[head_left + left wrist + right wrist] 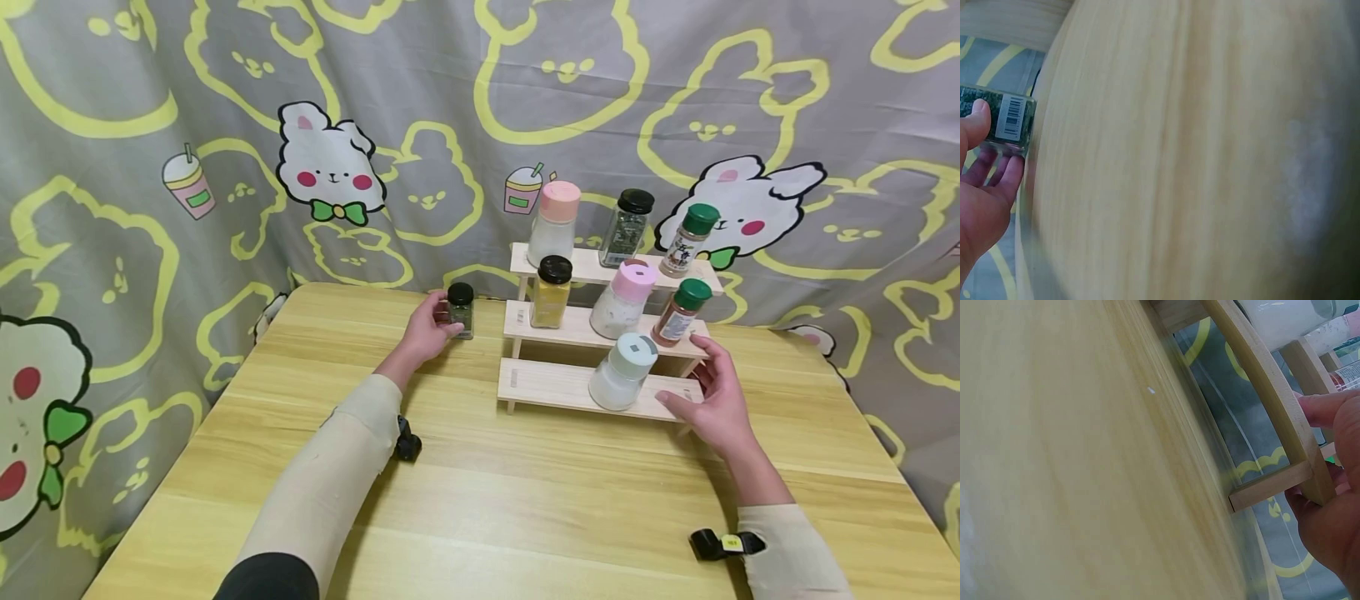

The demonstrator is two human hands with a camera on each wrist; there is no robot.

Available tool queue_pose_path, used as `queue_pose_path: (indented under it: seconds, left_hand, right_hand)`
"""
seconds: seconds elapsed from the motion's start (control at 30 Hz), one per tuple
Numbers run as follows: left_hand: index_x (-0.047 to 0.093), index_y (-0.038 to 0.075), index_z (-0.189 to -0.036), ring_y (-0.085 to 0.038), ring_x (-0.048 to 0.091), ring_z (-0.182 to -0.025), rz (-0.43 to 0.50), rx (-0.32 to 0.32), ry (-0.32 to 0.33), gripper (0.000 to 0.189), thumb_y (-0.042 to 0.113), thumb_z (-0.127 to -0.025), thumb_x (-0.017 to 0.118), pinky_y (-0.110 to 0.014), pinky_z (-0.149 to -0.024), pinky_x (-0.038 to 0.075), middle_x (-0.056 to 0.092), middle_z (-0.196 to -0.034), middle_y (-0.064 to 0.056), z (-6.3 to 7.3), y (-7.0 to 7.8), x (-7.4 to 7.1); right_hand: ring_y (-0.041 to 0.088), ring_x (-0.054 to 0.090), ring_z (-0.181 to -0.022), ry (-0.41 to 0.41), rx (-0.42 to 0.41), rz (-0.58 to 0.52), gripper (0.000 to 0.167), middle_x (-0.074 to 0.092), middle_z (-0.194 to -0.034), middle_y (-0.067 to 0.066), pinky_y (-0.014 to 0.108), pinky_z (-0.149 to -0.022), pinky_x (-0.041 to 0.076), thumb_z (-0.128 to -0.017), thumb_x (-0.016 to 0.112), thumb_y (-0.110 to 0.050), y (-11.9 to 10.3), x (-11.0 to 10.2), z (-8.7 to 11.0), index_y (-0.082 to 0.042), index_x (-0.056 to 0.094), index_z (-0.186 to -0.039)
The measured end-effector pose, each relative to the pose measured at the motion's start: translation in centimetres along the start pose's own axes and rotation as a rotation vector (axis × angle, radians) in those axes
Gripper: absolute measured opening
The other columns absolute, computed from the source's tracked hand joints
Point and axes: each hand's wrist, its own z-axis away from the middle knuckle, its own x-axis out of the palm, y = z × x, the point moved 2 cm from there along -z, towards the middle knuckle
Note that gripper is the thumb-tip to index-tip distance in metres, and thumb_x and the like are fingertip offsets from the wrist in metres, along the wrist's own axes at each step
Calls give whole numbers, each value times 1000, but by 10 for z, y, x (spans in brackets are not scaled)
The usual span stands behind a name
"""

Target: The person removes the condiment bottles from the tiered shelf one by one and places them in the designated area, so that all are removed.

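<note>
My left hand (429,327) holds a small glass jar (462,313) with a black cap and dark green dried herbs, left of the rack. In the left wrist view the thumb lies on the herb jar (999,120) near its barcode label, other fingers on its far side. My right hand (718,398) grips the right end of a three-tier wooden spice rack (551,385), thumb on the lowest tier. In the right wrist view the rack's end (1307,459) sits between thumb and fingers; some fingertips are hidden. A jar with a pale green lid (624,372) stands on the lowest tier.
The middle tier carries a yellow spice jar (551,293), a pink-lidded shaker (622,298) and a green-capped bottle (680,312). On top stand a pink-capped jar (553,225), a black-capped herb jar (626,229) and another green-capped bottle (690,242). A patterned curtain (442,75) hangs behind the wooden table (525,508).
</note>
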Motion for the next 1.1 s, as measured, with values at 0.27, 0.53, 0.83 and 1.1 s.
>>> queue_pose_path:
  seconds: [0.27, 0.53, 0.83, 1.1]
  left_hand:
    - [46, 2, -141, -36, 56, -117, 38, -19, -5, 59, -6, -88, 71, -40, -101, 46, 57, -130, -24, 1, -2, 0]
    - [46, 4, -143, -35, 53, -121, 124, -54, 3, 67, -12, -85, 72, -35, -99, 48, 52, -132, -21, 5, -3, -2]
    - [43, 12, -148, -32, 50, -122, 92, -54, 36, 74, -7, -84, 75, -36, -101, 46, 48, -140, -15, 11, 4, -5]
    - [38, 9, -151, -36, 43, -131, 63, -22, 40, 76, -3, -86, 76, -42, -107, 41, 41, -147, -18, 16, 15, -10]
  right_hand:
    - [14, 44, -125, 0, 6, 8, 101, 35, -151, 8, 15, -103, 35, -71, 79, 19, 5, -1, -2, -12, 30, -154]
    - [20, 45, -125, -3, 2, 0, 101, 37, -149, 8, 15, -102, 35, -71, 80, 19, 3, 1, 1, -12, 31, -154]
    - [22, 45, -124, -1, -3, -8, 101, 37, -149, 9, 15, -101, 36, -71, 78, 21, 2, 0, 2, -11, 30, -154]
    - [23, 44, -125, -6, 3, 12, 101, 36, -150, 10, 14, -101, 35, -71, 79, 18, 1, -1, 1, -12, 29, -154]
